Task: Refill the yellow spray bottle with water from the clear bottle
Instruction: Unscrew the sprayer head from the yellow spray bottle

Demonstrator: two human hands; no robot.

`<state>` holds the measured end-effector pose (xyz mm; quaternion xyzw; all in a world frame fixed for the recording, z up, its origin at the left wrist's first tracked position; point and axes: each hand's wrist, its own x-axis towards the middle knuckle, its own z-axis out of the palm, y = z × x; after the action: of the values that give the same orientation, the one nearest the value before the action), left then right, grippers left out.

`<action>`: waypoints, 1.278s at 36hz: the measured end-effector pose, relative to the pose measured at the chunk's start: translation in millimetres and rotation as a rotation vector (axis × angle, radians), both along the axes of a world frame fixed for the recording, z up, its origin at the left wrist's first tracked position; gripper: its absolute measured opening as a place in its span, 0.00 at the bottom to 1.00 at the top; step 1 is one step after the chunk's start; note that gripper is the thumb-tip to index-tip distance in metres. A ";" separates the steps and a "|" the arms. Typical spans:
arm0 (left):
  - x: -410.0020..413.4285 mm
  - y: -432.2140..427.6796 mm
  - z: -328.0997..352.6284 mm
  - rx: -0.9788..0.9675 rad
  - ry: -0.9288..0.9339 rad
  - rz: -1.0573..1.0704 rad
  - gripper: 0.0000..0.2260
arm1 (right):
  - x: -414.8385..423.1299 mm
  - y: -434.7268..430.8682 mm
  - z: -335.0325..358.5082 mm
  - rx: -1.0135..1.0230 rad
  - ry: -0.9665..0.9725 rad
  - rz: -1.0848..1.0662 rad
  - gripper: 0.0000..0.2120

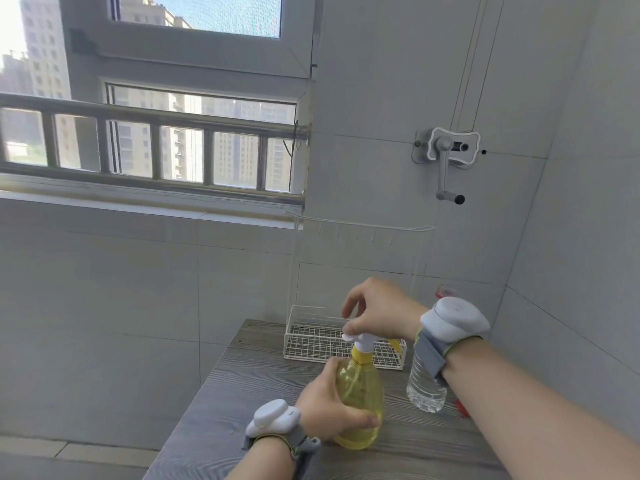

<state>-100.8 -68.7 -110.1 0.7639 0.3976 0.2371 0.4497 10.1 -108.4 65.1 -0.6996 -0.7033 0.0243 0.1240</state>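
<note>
Nearest, the left hand [329,407] wraps the body of the yellow spray bottle [360,400], which stands upright on the worktop [242,393]; its thin plastic wall looks light and probably yields if squeezed. Above, the right hand [377,313] pinches the white spray head [360,339] with its fingers [349,329], the likely place to unscrew. Just beside, right, stands the clear bottle [424,386], partly hidden by the wrist. Beyond, a wire basket [311,341].

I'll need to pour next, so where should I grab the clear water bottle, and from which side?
Grip the clear bottle around its straight middle, coming from its right. It stands upright; the yellow spray bottle crowds its left and the wire basket stands behind.
</note>
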 end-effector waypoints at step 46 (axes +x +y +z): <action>-1.5 3.4 0.1 -0.021 0.045 -0.004 0.44 | -0.2 -3.5 -6.3 -0.009 0.079 -0.191 0.33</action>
<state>-102.3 -65.3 -110.0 0.7650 0.4088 0.2146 0.4491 9.9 -111.9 58.8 -0.7625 -0.6278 0.0430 0.1504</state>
